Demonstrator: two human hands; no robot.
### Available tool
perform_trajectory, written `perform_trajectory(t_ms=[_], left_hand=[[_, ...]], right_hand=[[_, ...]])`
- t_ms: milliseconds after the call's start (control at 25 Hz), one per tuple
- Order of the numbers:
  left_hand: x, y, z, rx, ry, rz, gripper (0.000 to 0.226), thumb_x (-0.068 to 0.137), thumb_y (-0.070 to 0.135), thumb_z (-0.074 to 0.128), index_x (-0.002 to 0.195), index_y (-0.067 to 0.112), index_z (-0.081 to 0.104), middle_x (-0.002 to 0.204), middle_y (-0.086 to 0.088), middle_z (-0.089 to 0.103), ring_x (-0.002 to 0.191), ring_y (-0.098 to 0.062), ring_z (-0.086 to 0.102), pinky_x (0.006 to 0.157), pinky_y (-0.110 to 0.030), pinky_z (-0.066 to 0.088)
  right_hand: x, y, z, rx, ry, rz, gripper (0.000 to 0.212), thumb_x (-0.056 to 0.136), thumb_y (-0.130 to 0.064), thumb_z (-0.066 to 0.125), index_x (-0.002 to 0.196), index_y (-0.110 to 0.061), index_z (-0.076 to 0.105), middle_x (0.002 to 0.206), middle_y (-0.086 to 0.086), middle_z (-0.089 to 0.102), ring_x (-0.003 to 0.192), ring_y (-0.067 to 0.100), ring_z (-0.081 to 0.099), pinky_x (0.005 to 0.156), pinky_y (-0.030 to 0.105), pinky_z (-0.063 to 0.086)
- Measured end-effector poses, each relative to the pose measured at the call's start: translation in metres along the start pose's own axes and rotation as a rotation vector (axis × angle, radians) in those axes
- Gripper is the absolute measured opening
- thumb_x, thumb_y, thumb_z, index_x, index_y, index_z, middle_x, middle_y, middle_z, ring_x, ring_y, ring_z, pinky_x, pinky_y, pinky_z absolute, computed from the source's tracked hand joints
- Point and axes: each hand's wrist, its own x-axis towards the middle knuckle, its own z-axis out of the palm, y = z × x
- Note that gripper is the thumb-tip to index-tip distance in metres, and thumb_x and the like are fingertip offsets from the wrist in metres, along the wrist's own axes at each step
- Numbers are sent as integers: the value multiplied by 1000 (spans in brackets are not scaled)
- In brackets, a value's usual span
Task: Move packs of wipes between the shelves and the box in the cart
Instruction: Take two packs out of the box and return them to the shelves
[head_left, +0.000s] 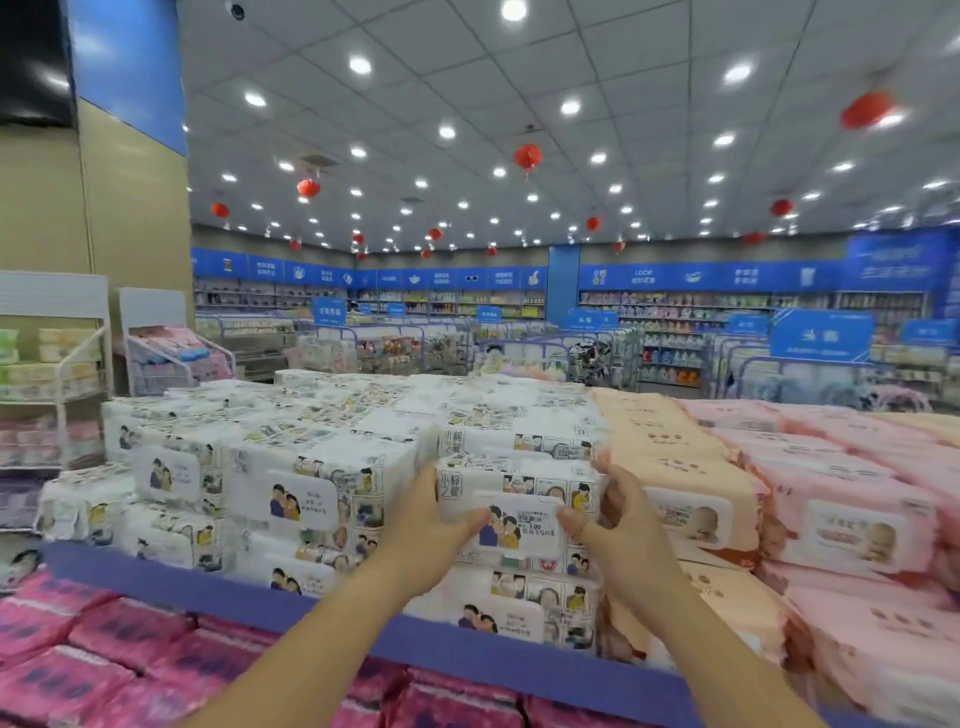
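**Entry: one white pack of wipes, held at the shelf stack**

Hands: the left hand (434, 530) and the right hand (615, 512) are set apart, one at each short end of a white pack of wipes (522, 483). Both are clamped on it. The thumbs are laid across its front beside the printed lid, and the other fingers are hidden behind the pack.

Location of item: the pack is held at the front of the white stack (291, 467), directly over another white pack (519, 608). Whether it is resting on that pack or lifted just clear cannot be told. Its right end is just beside the orange packs (675, 467).

Surroundings: pink packs (841, 499) are ranged further right. The stacks are carried on a shelf with a blue front edge (311, 608), and magenta packs (104, 649) are seen on the tier below. The cart and its box are not in view.

Step in hand: judged to be the shelf end of a transfer. Whether the pack is being drawn out or seated cannot be settled from this view.

Next move: if withdrawal is intended, a straight pull toward the body is called for, with the grip kept even so that neighbouring packs are not dragged along. If seating is intended, the pack would need to be pushed in flush with the row and squared before the hands are released
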Motion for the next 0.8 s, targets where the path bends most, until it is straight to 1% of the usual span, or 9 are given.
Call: perform_trajectory(t_ms=[80,120,200,240,320,400,520,640,800], left_hand=[[-1,7,-15,-37,-3,56,75,78,47,80,143,26,47,129,9,66,117,-14,64,103,-46,53],[1,12,-32,-61,-4,84,74,80,45,81,142,23,48,128,7,66,115,-14,65,102,-44,54],[4,26,-71,-112,9,153,55,84,36,82,131,23,55,117,9,70,104,-8,69,93,-38,58],[4,32,-96,-126,25,183,46,85,30,82,124,23,59,111,10,72,98,-5,70,87,-33,60],[5,39,-142,-121,52,210,37,87,21,81,118,21,62,104,9,75,90,0,72,76,-22,60],[3,34,-187,-89,95,203,35,87,16,80,118,16,63,102,6,77,88,-3,75,71,-19,59],[-8,5,-258,-17,180,144,34,86,15,80,116,12,64,103,0,79,91,-12,77,74,-27,61],[-14,-26,-342,32,245,123,35,86,13,79,117,10,64,103,-4,79,92,-16,77,74,-29,62],[-4,-95,-447,30,288,109,38,84,13,79,119,10,64,106,-5,79,93,-17,77,79,-34,63]], right_hand=[[-5,-25,6,-53,79,14,72,68,-50,83,132,-46,49,147,-8,51,136,14,48,112,42,42],[-5,-48,13,-52,98,0,70,66,-46,82,129,-44,53,139,-8,58,126,11,56,107,40,45],[1,-85,26,-8,101,-67,64,63,-38,80,123,-40,58,122,-10,69,105,3,67,96,37,51],[7,-101,39,2,96,-114,64,62,-38,81,122,-38,59,115,-10,72,99,1,70,92,38,53],[19,-123,70,27,74,-160,65,60,-44,81,121,-37,60,109,-10,75,99,4,70,90,41,55],[32,-134,114,53,9,-182,61,61,-46,81,118,-36,60,106,-10,75,101,8,70,92,45,56],[50,-140,196,75,-65,-210,68,67,-47,81,127,-31,55,118,-2,70,111,19,66,98,50,54],[66,-153,285,99,-109,-248,66,74,-43,85,131,-29,54,121,0,68,111,21,65,98,50,54],[86,-173,407,32,-195,-259,73,74,-48,85,136,-29,52,128,2,63,114,23,62,97,45,52]])
